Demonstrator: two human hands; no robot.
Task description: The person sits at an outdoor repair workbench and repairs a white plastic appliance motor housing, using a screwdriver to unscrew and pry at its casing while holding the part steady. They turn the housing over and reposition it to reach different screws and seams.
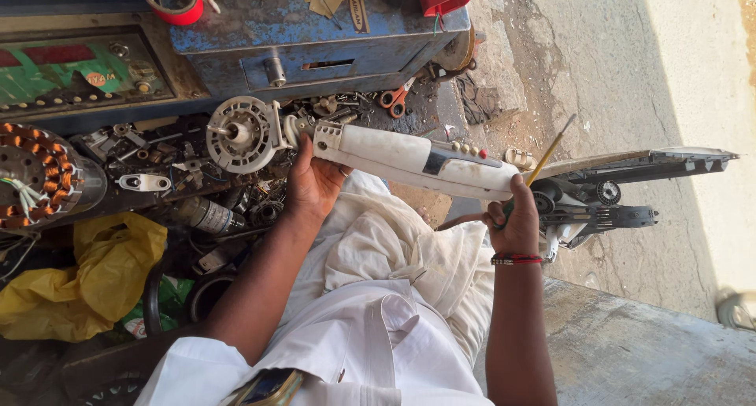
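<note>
My left hand [313, 181] grips the near end of a long white plastic appliance arm [409, 160] held level over my lap. The arm has a row of small buttons and a dark band at its middle. A round white fan-like motor part [240, 134] sits at its left end. My right hand [516, 217] holds a thin yellow-handled screwdriver [549, 152] against the right end of the arm, beside the black and white base section [598, 197] that lies on the ground. A red thread band circles my right wrist.
A blue metal toolbox [315, 44] with a red tape roll [175, 0] stands at the top. A copper-wound stator [39, 177], loose metal parts, orange-handled pliers [394, 99] and a yellow plastic bag [87, 276] crowd the left. Concrete ground lies to the right.
</note>
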